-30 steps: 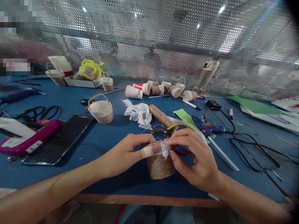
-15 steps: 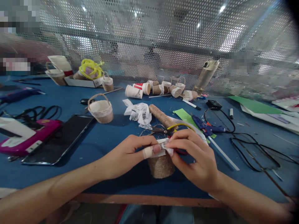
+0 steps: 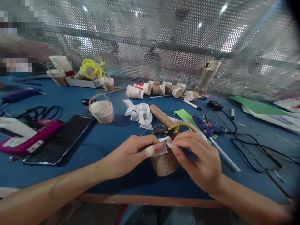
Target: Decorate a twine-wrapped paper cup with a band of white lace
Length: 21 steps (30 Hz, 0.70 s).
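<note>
A small cup wrapped in brown twine (image 3: 164,164), with white lace around its rim, is held up near the front of the table. My left hand (image 3: 133,150) grips it at the rim, thumb on the outside; a pale bandage strip circles the thumb. At the rim's right side my right hand (image 3: 199,156) pinches the white lace strip (image 3: 169,144) between thumb and fingers. Scissors with yellow handles (image 3: 173,128) lie open just behind the cup. Beyond them are a roll of twine (image 3: 162,115) and a crumpled length of white lace (image 3: 140,114).
A finished-looking basket (image 3: 102,111) stands at left, near a phone (image 3: 61,139) and a magenta device (image 3: 30,140). A blue glue gun (image 3: 208,126) lies at right with its cable. Several wrapped cups and a bottle (image 3: 207,76) line the mesh screen (image 3: 140,40).
The cup has shifted slightly right and tilted. My right fingers have moved a little, and the bunched lace in them now looks drawn out thinner at the rim.
</note>
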Each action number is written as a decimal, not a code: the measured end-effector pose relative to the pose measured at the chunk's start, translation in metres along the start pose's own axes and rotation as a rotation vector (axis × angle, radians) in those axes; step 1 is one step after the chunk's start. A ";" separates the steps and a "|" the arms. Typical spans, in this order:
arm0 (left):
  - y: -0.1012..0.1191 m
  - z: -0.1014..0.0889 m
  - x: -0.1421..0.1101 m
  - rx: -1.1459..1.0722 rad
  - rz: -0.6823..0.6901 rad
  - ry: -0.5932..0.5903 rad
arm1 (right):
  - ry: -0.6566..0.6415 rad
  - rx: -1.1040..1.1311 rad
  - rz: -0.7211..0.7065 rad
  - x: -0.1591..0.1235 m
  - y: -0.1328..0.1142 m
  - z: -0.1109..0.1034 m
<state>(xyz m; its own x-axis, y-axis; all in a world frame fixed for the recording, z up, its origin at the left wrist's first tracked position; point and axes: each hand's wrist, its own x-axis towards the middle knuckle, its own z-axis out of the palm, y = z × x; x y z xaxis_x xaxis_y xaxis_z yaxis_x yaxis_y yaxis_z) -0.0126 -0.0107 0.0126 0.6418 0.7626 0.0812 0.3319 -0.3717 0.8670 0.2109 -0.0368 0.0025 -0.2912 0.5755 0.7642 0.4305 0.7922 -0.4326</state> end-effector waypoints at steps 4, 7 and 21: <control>-0.001 0.003 0.001 0.003 0.021 0.003 | -0.009 -0.004 -0.030 0.001 -0.002 0.001; 0.000 0.004 0.001 -0.001 0.019 0.002 | -0.006 -0.015 -0.036 0.002 -0.001 0.002; -0.003 0.003 -0.001 -0.056 -0.006 0.015 | -0.066 -0.132 -0.131 -0.002 0.002 0.002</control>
<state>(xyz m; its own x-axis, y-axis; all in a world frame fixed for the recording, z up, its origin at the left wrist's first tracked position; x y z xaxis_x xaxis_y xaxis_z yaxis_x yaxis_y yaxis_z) -0.0121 -0.0123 0.0085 0.6292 0.7728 0.0828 0.2963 -0.3370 0.8937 0.2104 -0.0359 -0.0009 -0.4058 0.4844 0.7751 0.4922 0.8303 -0.2612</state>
